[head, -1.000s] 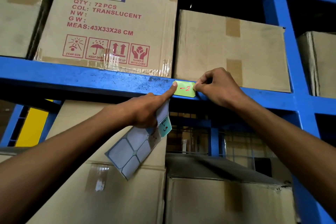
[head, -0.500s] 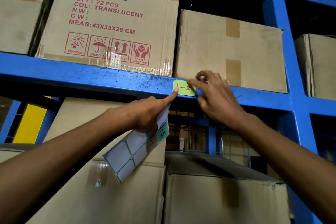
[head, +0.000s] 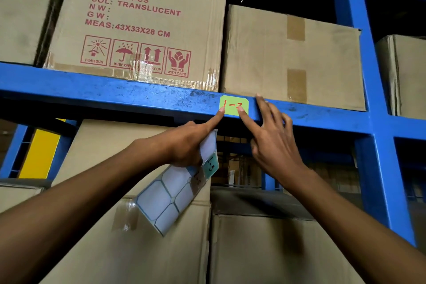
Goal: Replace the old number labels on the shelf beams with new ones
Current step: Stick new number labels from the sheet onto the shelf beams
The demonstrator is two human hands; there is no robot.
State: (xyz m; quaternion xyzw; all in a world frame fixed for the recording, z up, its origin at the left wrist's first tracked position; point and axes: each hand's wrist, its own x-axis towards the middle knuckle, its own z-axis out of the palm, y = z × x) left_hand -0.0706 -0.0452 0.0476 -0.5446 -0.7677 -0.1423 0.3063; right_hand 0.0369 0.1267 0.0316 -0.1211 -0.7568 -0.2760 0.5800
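A green label [head: 234, 105] with "1-2" in red sits on the front of the blue shelf beam [head: 115, 92]. My left hand [head: 186, 143] grips a label sheet [head: 175, 194] and its forefinger presses the label's lower left corner. The sheet hangs below the hand; a teal label marked "1-3" [head: 211, 166] is still on it, among blank backing cells. My right hand [head: 269, 138] is spread open, forefinger tip on the label's lower right, other fingers along the beam.
Cardboard boxes stand on the beam: a printed one [head: 138, 23] at left, a plain one [head: 292, 58] at right. More boxes [head: 265, 244] fill the bay below. A blue upright [head: 366, 99] rises at the right. A yellow panel [head: 39, 152] shows at lower left.
My right hand has let go of the label's right end, opened out and moved down, now pressing with one fingertip. The whole "1-2" label now shows. My left forefinger slid down to its lower left corner.
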